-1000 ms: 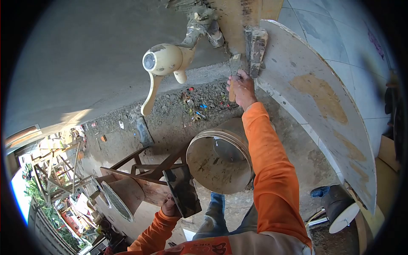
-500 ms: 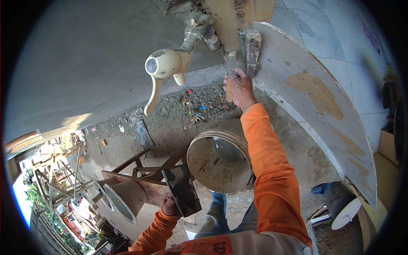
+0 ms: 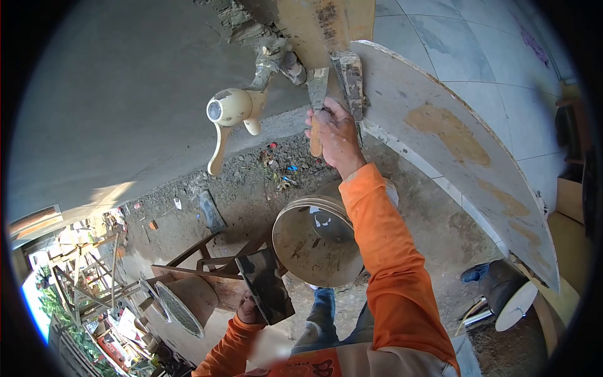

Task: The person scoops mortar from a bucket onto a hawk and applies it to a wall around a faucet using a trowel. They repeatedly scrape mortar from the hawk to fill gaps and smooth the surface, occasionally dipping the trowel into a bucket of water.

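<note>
Putty knife (image 3: 317, 100) is up high in my right hand (image 3: 336, 135), fingers wrapped tight around the wooden handle, which pokes out below my fist. Its mortar-smeared blade points up at the spot where the wooden board (image 3: 326, 25) meets the edge of the curved panel (image 3: 452, 151). My hand is right beside that panel edge, which has a crusty grey strip (image 3: 348, 78) of mortar running down it. Can't tell whether the blade tip is actually touching the board or just sitting near it.

Down low, my left hand (image 3: 248, 309) is closed around a dark flat plate (image 3: 267, 286), held tilted up on edge with its wet-looking face turned toward me. It's well apart from the knife.

Just left of the knife there's a cream-coloured tap (image 3: 229, 110) sticking out of the grey wall (image 3: 113, 94), its long lever hanging down. Between my two arms sits a round bucket (image 3: 314, 239), tipped so I see its bottom, and a wooden stool (image 3: 207, 257) stands on the gravel ground (image 3: 251, 182) near the plate.
</note>
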`<state>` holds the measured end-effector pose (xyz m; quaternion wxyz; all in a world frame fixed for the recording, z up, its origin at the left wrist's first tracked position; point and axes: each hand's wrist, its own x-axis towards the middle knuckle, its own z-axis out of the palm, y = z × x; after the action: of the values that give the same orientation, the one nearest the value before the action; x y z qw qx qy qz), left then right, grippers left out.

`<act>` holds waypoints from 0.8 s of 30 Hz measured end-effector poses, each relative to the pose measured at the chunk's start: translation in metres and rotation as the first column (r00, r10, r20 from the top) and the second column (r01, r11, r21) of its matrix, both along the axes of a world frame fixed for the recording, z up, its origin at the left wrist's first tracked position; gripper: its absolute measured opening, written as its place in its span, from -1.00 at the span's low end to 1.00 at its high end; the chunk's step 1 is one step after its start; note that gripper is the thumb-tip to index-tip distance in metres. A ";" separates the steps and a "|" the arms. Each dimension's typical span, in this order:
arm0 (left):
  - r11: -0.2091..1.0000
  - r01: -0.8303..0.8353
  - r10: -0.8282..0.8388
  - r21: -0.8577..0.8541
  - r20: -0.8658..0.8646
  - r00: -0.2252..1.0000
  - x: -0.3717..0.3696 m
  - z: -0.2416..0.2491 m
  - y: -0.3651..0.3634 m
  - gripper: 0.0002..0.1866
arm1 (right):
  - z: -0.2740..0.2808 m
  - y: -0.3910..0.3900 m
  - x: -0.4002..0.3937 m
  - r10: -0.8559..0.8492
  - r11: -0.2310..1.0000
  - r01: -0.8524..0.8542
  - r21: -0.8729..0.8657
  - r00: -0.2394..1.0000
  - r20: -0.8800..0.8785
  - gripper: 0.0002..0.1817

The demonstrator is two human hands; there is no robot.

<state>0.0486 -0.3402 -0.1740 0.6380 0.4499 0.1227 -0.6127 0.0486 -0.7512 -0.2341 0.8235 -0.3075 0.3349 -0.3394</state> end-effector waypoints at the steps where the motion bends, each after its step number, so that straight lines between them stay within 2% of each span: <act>1: 1.000 0.015 -0.015 -0.006 0.013 1.000 0.000 0.001 0.001 -0.28 | 0.000 0.007 -0.007 -0.005 1.000 0.005 0.007 1.000 -0.003 -0.72; 3: 1.000 0.018 -0.018 -0.007 0.009 1.000 0.001 0.004 -0.016 -0.30 | 0.000 0.025 -0.028 -0.033 0.998 0.026 0.063 0.993 0.112 -0.71; 5: 1.000 0.007 -0.007 -0.014 0.014 1.000 0.010 0.001 -0.040 -0.33 | 0.010 0.053 -0.063 -0.004 0.991 -0.014 0.130 0.991 0.136 -0.72; 7: 0.986 -0.032 0.025 -0.167 -0.041 0.999 0.022 -0.008 -0.061 -0.41 | 0.013 0.085 -0.098 0.091 0.991 -0.102 0.090 0.988 0.121 -0.72; 9: 0.985 -0.067 0.063 -0.159 -0.030 0.998 0.025 -0.005 -0.088 -0.44 | 0.017 0.117 -0.121 0.205 0.978 -0.203 -0.049 0.979 0.023 -0.71; 10: 0.985 -0.095 0.093 -0.147 -0.022 0.995 0.024 -0.004 -0.099 -0.47 | 0.022 0.126 -0.126 0.210 0.977 -0.208 -0.049 0.978 0.023 -0.71; 11: 0.984 -0.099 0.097 -0.146 -0.022 0.995 0.023 -0.006 -0.105 -0.47 | 0.028 0.134 -0.128 0.218 0.924 -0.239 -0.298 0.971 -0.101 -0.69; 12: 0.980 -0.109 0.104 -0.167 -0.039 0.994 0.023 -0.010 -0.109 -0.50 | 0.034 0.140 -0.129 0.192 0.806 -0.281 -0.520 0.956 -0.220 -0.68; 13: 0.975 -0.120 0.111 -0.187 -0.056 0.992 0.021 -0.008 -0.117 -0.52 | 0.040 0.141 -0.129 0.196 0.807 -0.282 -0.519 0.957 -0.216 -0.68; 14: 0.966 -0.169 0.142 -0.195 -0.146 0.979 0.017 -0.002 -0.125 -0.56 | 0.045 0.138 -0.126 0.141 0.675 -0.310 -0.670 0.945 -0.295 -0.66; 15: 0.966 -0.172 0.146 -0.193 -0.140 0.979 0.015 0.006 -0.130 -0.56 | 0.051 0.137 -0.124 0.071 0.513 -0.342 -0.787 0.931 -0.358 -0.63; 17: 0.948 -0.189 0.132 -0.255 -0.222 0.966 0.016 0.022 -0.137 -0.58 | 0.061 0.139 -0.124 0.059 0.482 -0.353 -0.802 0.926 -0.372 -0.58; 19: 0.948 -0.188 0.133 -0.258 -0.218 0.967 0.018 0.042 -0.147 -0.61 | 0.062 0.140 -0.132 -0.009 0.361 -0.354 -0.863 0.924 -0.383 -0.56; 21: 0.913 -0.235 0.161 -0.333 -0.235 0.958 0.023 0.055 -0.145 -0.65 | 0.050 0.145 -0.153 0.036 0.357 -0.387 -0.850 0.915 -0.402 -0.51; 22: 0.886 -0.275 0.147 -0.374 -0.336 0.930 0.029 0.056 -0.140 -0.66 | 0.046 0.147 -0.167 0.030 0.301 -0.465 -0.833 0.877 -0.479 -0.53; 23: 0.885 -0.283 0.163 -0.370 -0.323 0.932 0.034 0.060 -0.131 -0.66 | 0.041 0.150 -0.176 0.017 0.241 -0.538 -0.808 0.835 -0.550 -0.54; 24: 0.871 -0.281 0.168 -0.403 -0.292 0.941 0.038 0.062 -0.127 -0.66 | 0.037 0.151 -0.181 0.024 0.235 -0.531 -0.814 0.840 -0.541 -0.54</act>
<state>0.0867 -0.4671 -0.1117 0.7697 0.1972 0.1120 -0.5968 -0.1326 -0.6001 -0.1971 0.4311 -0.8532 0.1730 -0.2373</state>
